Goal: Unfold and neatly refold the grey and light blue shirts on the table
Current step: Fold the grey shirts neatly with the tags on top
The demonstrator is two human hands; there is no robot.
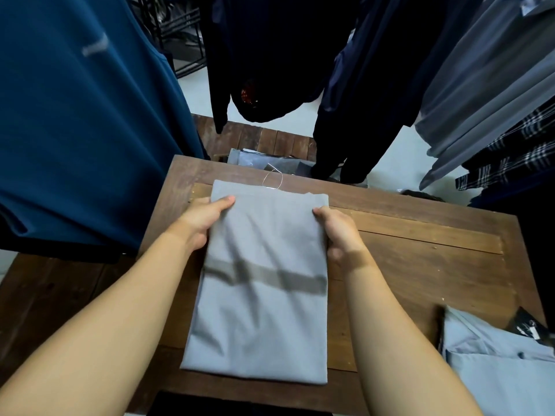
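Head view: grey shirt [258,295], centre frame, gripped by left hand [204,223], right hand [338,232] (fingers [225,202] curled); uneven pulling could skew folds.

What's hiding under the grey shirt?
The wooden table shows all around the grey shirt, so it lies on that. The left hand and right hand grip its side edges. Anything else beneath is covered.

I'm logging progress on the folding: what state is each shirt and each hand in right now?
grey shirt: folded into a long rectangle, lying flat on the table.
light blue shirt: loosely folded, at the table's near right corner, untouched.
left hand: grips the grey shirt's left edge.
right hand: grips its right edge.
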